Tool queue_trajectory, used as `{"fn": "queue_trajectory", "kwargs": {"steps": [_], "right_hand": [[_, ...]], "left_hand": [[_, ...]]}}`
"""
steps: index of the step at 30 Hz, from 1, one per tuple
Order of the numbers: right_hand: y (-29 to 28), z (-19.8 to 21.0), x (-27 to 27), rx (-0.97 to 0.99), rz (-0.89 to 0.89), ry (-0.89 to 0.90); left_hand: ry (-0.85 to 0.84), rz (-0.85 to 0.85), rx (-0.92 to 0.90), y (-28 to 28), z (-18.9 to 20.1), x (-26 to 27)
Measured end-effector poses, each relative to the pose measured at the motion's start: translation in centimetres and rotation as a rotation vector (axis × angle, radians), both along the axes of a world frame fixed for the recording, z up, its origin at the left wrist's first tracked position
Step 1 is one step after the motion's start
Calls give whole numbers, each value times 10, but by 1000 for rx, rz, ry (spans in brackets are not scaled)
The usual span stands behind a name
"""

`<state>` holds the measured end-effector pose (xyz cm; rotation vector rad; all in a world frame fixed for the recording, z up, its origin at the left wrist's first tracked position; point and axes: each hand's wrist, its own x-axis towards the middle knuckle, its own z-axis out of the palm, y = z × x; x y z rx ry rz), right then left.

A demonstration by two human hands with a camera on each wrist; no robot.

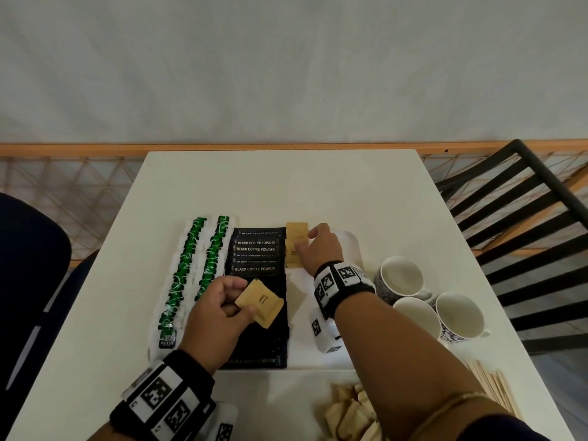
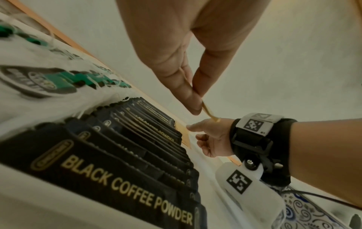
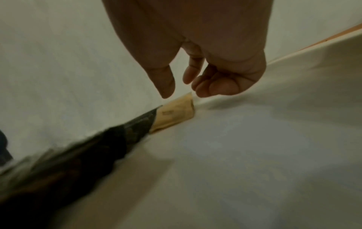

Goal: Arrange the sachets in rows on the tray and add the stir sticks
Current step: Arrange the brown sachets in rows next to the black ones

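On the white tray lie two rows of green tea sachets and a row of black coffee powder sachets. To their right, at the far end, a short row of brown sugar sachets lies flat. My right hand hovers at their right edge, its fingers loosely curled just above a brown sachet and holding nothing. Over the black row, my left hand pinches a small stack of brown sugar sachets, seen edge-on in the left wrist view.
Three white patterned mugs stand right of the tray. Loose brown sachets are piled at the table's near edge, with wooden stir sticks beside them. A black slatted chair stands at the right and a dark blue seat at the left.
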<state>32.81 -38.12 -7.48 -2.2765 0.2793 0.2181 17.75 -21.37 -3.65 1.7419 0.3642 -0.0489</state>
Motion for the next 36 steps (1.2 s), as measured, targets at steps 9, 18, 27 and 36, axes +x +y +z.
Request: {"fn": "queue_trajectory", "kwargs": {"steps": [9,18,27,36], "right_hand": [[-3,38,-56,462,657,388],[-11,28,-64,699,513,370],[-3,25,-74,874,363,351],[-28,13,-34,-26,227,-5]], "left_hand": [[-34,71,53,-4,2,4],[35,-71,160,-10,3,4],[108,-42,27,-14,1,8],[96,-27,83,-4,-3,-2]]}}
